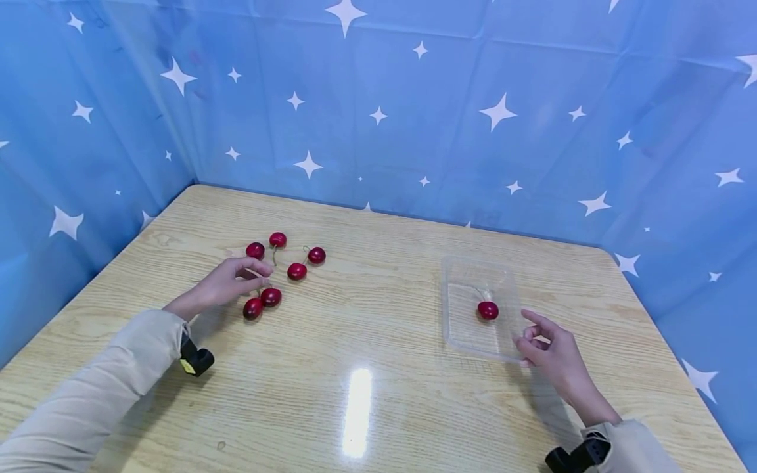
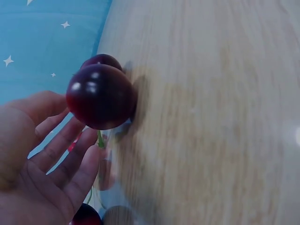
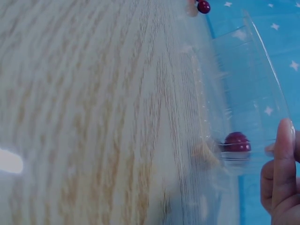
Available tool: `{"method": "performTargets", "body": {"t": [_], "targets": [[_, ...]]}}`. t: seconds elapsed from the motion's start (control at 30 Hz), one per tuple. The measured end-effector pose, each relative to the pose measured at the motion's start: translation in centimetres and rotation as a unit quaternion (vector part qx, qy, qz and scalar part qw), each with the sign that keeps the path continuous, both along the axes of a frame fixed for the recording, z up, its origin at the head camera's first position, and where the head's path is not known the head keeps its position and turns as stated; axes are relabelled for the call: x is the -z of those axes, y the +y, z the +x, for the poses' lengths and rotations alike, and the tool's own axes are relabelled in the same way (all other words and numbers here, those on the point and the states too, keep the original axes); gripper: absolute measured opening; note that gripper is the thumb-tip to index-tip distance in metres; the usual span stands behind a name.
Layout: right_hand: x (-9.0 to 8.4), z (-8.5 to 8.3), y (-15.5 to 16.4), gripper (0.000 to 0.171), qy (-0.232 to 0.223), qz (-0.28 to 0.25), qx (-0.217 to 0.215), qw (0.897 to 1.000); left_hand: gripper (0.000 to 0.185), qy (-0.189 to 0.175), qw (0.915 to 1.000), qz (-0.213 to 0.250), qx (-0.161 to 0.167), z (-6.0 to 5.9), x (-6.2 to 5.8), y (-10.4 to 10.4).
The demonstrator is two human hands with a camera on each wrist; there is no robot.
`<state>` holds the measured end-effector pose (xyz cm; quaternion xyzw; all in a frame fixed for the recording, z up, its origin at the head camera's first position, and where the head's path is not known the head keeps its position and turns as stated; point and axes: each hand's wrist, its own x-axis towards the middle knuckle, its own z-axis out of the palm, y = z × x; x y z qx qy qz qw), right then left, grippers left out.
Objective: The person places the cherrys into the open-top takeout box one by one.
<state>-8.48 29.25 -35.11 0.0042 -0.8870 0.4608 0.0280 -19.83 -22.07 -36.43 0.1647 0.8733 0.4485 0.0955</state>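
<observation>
Left hand (image 1: 227,281), fingers loosely open and holding nothing, should pinch the near cherry (image 1: 271,297) by its body; right hand (image 1: 552,355), relaxed, steadies the clear tray (image 1: 467,341).

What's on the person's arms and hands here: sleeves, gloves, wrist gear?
Both arms wear long beige sleeves. The left hand and right hand are bare, no gloves. A small black camera unit is strapped at each wrist; the left one shows a yellow mark.
</observation>
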Motion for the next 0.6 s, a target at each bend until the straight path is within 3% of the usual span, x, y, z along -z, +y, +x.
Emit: {"method": "performTargets", "body": {"t": [0.6], "targets": [[-0.07,0.03,-0.1,0.048,0.0,0.006,0.004,1.0,0.028,0.004,0.9991,-0.041,-0.006,0.08,0.6,-0.17]]}}
